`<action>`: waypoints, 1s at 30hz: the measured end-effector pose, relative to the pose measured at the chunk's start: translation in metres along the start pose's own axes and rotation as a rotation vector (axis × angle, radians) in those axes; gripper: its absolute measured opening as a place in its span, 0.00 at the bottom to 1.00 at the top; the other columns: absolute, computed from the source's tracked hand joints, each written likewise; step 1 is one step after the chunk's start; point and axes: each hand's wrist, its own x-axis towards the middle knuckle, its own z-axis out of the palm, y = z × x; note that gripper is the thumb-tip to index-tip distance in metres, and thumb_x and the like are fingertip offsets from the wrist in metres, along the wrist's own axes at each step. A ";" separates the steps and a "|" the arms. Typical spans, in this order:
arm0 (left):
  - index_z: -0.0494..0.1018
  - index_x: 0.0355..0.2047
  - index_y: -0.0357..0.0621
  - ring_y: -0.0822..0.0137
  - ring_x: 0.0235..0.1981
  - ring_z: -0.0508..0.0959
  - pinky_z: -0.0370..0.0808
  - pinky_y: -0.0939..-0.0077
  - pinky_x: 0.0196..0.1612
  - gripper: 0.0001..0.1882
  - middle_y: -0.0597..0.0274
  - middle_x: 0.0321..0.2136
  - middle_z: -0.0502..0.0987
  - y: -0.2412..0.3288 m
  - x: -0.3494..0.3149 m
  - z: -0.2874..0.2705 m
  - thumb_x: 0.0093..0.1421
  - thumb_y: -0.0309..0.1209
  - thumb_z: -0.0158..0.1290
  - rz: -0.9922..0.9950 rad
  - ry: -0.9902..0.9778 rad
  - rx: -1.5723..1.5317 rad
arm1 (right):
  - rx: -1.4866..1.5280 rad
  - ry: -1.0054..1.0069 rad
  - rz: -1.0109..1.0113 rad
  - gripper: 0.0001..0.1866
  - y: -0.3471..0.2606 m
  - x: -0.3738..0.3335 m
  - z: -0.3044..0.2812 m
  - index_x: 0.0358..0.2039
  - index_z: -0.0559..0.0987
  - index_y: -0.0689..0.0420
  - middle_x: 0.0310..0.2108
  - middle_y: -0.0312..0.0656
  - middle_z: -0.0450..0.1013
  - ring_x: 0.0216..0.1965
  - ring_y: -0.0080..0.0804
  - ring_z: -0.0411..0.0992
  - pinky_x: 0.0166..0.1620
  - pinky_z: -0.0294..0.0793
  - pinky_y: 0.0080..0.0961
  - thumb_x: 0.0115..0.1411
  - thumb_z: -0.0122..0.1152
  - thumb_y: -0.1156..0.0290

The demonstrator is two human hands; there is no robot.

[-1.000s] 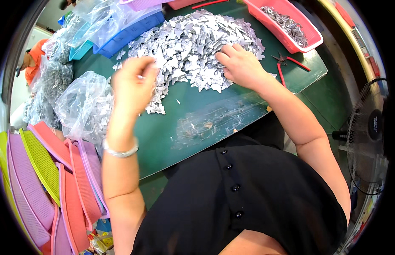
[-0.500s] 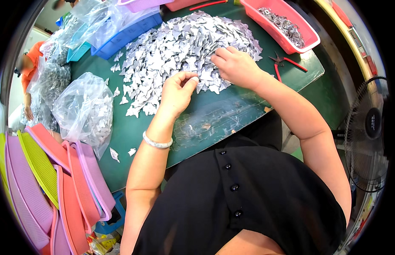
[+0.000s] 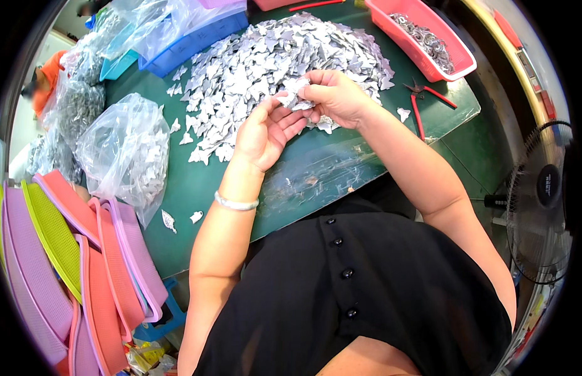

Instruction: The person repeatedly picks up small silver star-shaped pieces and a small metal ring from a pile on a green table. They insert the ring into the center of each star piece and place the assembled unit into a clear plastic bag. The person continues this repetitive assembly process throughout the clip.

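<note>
A wide heap of small flat silvery pieces with a winged outline (image 3: 241, 81) covers the far middle of the green table. At the heap's near edge, my right hand (image 3: 338, 99) pinches a few of these silvery pieces (image 3: 294, 94) between thumb and fingers. My left hand (image 3: 269, 135) is turned palm up just to the left, its fingers stretched out beneath the held pieces and its thumb tip close against them. Whether the left fingertips also bear some of the pieces cannot be made out.
Red-handled pliers (image 3: 418, 103) and one loose piece (image 3: 403, 114) lie at right, near a pink basket (image 3: 463, 67) of metal rings. A clear bag (image 3: 125, 150) of pieces, a blue bin (image 3: 197, 42) and stacked baskets (image 3: 37, 269) stand left. A fan (image 3: 541, 200) is far right.
My right hand has come back from the heap toward my left hand with several pieces. My left hand has turned palm up and its fingers have spread. A loose piece now shows beside the pliers.
</note>
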 end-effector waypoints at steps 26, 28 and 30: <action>0.62 0.46 0.34 0.57 0.46 0.69 0.66 0.58 0.51 0.20 0.49 0.43 0.67 0.010 -0.024 -0.009 0.62 0.37 0.34 0.062 -0.102 -0.204 | 0.142 -0.183 -0.029 0.08 -0.002 -0.003 -0.002 0.36 0.68 0.60 0.38 0.59 0.70 0.33 0.32 0.73 0.34 0.73 0.21 0.60 0.42 0.70; 0.62 0.46 0.34 0.57 0.46 0.69 0.67 0.58 0.51 0.19 0.49 0.43 0.67 0.009 -0.025 -0.007 0.62 0.37 0.34 0.073 -0.078 -0.203 | 0.150 -0.184 -0.033 0.06 -0.002 -0.003 0.000 0.33 0.67 0.58 0.38 0.56 0.71 0.33 0.32 0.73 0.34 0.72 0.21 0.60 0.42 0.71; 0.62 0.46 0.34 0.57 0.46 0.69 0.67 0.59 0.50 0.19 0.49 0.42 0.67 0.009 -0.025 -0.007 0.62 0.36 0.34 0.076 -0.080 -0.201 | 0.158 -0.190 -0.041 0.05 -0.002 -0.004 -0.001 0.32 0.67 0.58 0.37 0.55 0.71 0.33 0.31 0.73 0.34 0.71 0.21 0.60 0.42 0.71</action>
